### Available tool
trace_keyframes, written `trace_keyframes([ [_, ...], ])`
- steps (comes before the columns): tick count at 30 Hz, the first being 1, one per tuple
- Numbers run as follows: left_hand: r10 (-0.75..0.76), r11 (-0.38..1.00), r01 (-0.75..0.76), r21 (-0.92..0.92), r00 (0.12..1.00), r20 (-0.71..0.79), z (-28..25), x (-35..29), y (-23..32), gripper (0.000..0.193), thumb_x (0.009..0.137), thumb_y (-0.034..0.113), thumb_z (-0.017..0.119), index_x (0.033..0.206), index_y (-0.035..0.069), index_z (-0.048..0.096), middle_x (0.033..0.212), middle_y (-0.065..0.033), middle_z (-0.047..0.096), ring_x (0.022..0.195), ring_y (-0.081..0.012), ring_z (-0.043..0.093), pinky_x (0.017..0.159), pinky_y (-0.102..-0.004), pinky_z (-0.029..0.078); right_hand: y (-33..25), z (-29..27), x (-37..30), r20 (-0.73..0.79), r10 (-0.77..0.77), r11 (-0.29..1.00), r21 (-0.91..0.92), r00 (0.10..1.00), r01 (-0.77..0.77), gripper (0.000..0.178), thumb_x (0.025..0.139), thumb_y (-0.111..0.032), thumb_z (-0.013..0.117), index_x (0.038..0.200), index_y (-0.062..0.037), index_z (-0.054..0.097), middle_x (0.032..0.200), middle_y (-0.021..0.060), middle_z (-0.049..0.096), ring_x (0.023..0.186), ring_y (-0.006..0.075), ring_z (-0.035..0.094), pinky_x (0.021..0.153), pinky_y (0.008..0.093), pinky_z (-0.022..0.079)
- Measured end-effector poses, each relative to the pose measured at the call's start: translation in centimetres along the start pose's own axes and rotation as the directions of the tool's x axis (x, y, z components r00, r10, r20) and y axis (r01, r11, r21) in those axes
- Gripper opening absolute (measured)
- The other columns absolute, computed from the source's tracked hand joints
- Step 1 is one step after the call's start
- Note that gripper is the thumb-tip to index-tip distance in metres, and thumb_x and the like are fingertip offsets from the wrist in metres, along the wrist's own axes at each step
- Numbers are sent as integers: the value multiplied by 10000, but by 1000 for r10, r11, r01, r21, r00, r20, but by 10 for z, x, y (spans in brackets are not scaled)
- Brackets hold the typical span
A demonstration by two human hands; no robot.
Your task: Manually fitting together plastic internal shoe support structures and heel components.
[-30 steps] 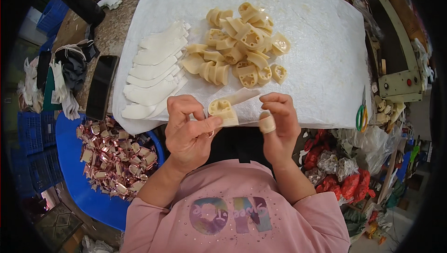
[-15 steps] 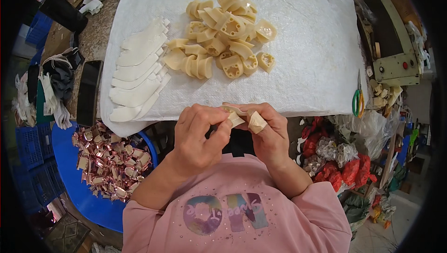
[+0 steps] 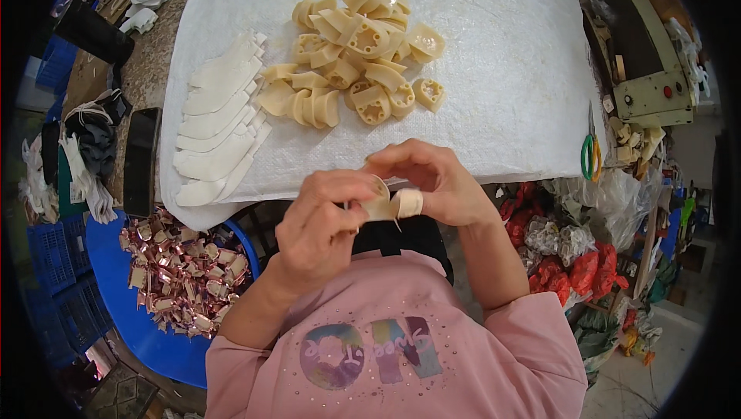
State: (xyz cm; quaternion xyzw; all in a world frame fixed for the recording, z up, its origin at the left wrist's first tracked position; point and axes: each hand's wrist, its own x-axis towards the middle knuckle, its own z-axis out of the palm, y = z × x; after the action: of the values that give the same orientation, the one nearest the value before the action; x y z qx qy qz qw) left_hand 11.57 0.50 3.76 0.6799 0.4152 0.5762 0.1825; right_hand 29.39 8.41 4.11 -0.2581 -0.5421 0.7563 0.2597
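Note:
Between my hands, just off the table's front edge, is a curved cream piece (image 3: 377, 201) with a thin, bent rim; my fingers hide part of it. My left hand (image 3: 328, 207) is closed, pinching this piece between thumb and fingers. On its other side, my right hand (image 3: 440, 180) bends its fingers over the far side, while the thumb, wrapped in a pale tape band (image 3: 407, 203), presses at the piece's edge. Beyond them lies a pile of beige moulded shoe heels (image 3: 369, 37), some showing hollow ends with holes. To their left, white cut pieces (image 3: 220, 114) overlap in a fan.
A white woven sheet (image 3: 494, 95) covers the table. Green-and-orange-handled scissors (image 3: 591, 158) lie at its right edge. A phone (image 3: 142, 160) rests at left. Below it, a blue tub (image 3: 166, 357) holds shiny pinkish parts (image 3: 181, 272). Red plastic bags (image 3: 583, 272) lie at right.
My right fingers have lifted and spread over the piece, and the taped thumb has shifted left. The piece has turned in my hands. The table's contents appear slightly further left as the view shifted.

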Motion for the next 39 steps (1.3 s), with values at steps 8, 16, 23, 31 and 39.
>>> trace_keyframes([
  [8,92,995,-95,18,990,106,0,1,-3,218,651,-164,616,741,-19,481,901,-151,588,775,-267,591,637,-320,495,-4,0,8,113,10,996,-94,994,1,446,708,-53,769,1099,8,564,1019,114,624,958,184,616,906,345,490],
  [16,-248,948,227,-225,966,-70,5,-6,-5,155,764,-97,641,879,-8,588,986,-160,607,827,-205,603,698,-282,492,6,8,13,-62,-144,986,-95,988,138,433,894,-175,615,1275,-22,476,988,119,638,917,168,612,785,310,499],
  [23,-557,701,462,-544,830,-12,12,-5,-1,98,846,-9,636,930,-39,596,1024,-137,618,886,-140,599,768,-261,506,14,18,12,3,-424,820,-424,906,385,157,829,-103,626,974,-76,570,983,70,522,956,248,443,881,362,352],
  [31,-573,725,477,-498,818,-51,13,-3,-2,120,846,17,651,926,-45,586,1016,-147,627,863,-126,607,745,-247,518,18,24,15,-158,-398,878,-352,904,326,160,734,1,592,869,-65,539,919,92,501,882,283,435,821,357,342],
  [39,-320,947,320,33,947,-25,1,4,1,108,839,101,675,867,15,616,1026,-114,564,1017,-230,491,822,-342,434,18,24,10,-75,-590,646,-641,804,414,109,764,-59,621,803,-59,519,884,76,523,856,269,437,771,350,335],
])
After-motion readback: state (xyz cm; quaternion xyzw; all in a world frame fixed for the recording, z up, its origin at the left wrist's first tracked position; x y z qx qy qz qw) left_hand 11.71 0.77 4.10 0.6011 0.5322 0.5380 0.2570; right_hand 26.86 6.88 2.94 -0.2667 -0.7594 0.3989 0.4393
